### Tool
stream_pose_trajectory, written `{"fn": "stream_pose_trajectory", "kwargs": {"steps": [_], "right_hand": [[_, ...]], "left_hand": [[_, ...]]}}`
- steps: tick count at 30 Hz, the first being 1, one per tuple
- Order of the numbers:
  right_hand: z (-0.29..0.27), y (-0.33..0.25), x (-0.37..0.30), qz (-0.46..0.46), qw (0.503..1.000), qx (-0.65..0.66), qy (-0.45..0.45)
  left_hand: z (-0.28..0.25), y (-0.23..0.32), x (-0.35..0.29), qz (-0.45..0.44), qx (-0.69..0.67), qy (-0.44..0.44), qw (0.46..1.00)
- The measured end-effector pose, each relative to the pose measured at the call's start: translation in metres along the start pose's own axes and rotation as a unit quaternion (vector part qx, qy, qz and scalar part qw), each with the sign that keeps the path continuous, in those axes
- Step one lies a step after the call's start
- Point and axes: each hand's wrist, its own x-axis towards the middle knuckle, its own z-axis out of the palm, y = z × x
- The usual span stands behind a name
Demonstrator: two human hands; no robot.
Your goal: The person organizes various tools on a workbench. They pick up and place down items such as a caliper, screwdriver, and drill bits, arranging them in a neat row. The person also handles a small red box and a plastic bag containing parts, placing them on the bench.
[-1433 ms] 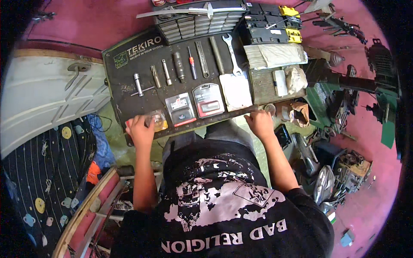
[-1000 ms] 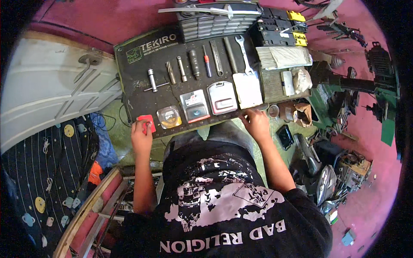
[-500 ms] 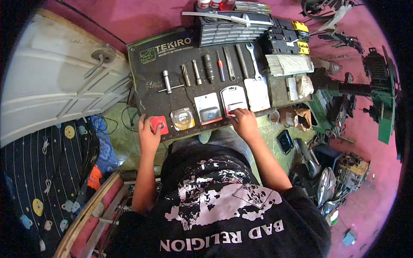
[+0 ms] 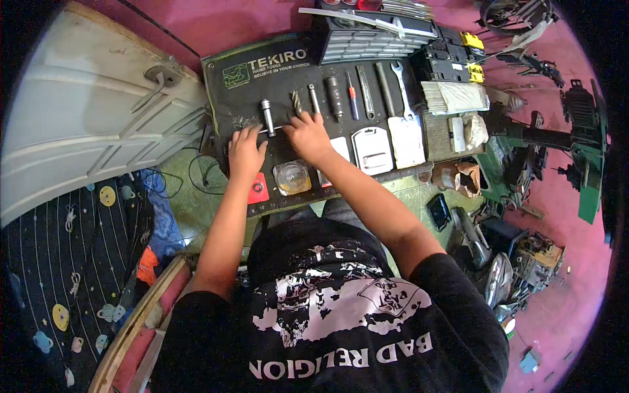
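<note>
A steel T-handle tap wrench (image 4: 268,118) lies on the dark tool mat (image 4: 223,108), its crossbar toward me. My left hand (image 4: 246,156) is palm down with fingers apart, its fingertips at the crossbar's left end. At the other end, the fingers of my right hand (image 4: 306,137) are closed on the bar. That hand partly covers a drill bit (image 4: 297,101) and sits just below a socket extension (image 4: 313,98). Near my left wrist lies a red card (image 4: 260,190) with a dark ring, beside a clear package (image 4: 292,177).
Farther right are a dark cylindrical tool (image 4: 335,98), a screwdriver (image 4: 353,99), a steel bar (image 4: 385,90) and a wrench (image 4: 402,90). White packages (image 4: 372,150) line the near edge. A drawer cabinet (image 4: 373,44) stands behind; a white door (image 4: 85,124) is at left.
Both hands have moved away from me over the mat, from the front packages to the tap wrench. My left hand has left the red card; my right has left a white package and moved left.
</note>
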Motion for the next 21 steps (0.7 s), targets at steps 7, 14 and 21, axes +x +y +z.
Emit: {"fn": "stream_pose_trajectory", "kwargs": {"steps": [7, 14, 21], "right_hand": [[0.025, 0.000, 0.027, 0.010, 0.995, -0.059, -0.074], [0.033, 0.000, 0.031, 0.032, 0.996, -0.050, -0.069], [0.041, 0.006, 0.033, 0.006, 0.999, -0.021, -0.046]], "left_hand": [[0.018, -0.012, 0.019, 0.035, 0.034, 0.024, 0.999], [0.028, -0.021, 0.023, 0.062, 0.019, 0.037, 0.997], [0.034, -0.025, 0.027, 0.093, 0.034, 0.040, 0.994]]}}
